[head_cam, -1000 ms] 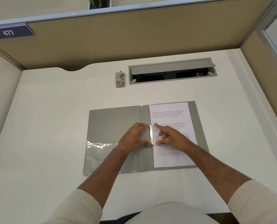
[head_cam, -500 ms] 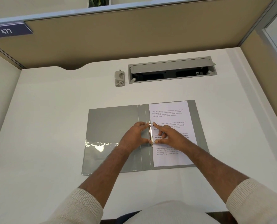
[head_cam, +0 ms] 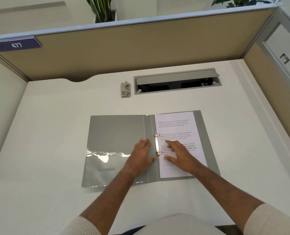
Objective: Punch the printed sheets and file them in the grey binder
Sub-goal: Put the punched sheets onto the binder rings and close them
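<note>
The grey binder [head_cam: 117, 131] lies open and flat on the white desk. The printed sheets [head_cam: 176, 128] rest on its right half, threaded on the two metal rings [head_cam: 157, 145], which look closed. My left hand [head_cam: 141, 156] lies flat on the binder's left cover just beside the spine, fingers spread, holding nothing. My right hand [head_cam: 179, 154] presses flat on the sheets right of the rings, fingers apart. A clear plastic pocket [head_cam: 105, 165] covers the lower part of the left cover.
A small grey hole punch [head_cam: 125, 89] stands behind the binder, near the open cable tray [head_cam: 177, 82] set in the desk. Beige partition walls [head_cam: 140, 48] close the back and right side. The desk's [head_cam: 47, 133] front edge is at my body.
Both hands have let go of the ring mechanism and now lie flat, the left on the cover, the right on the sheets. My head has tilted up a little.
</note>
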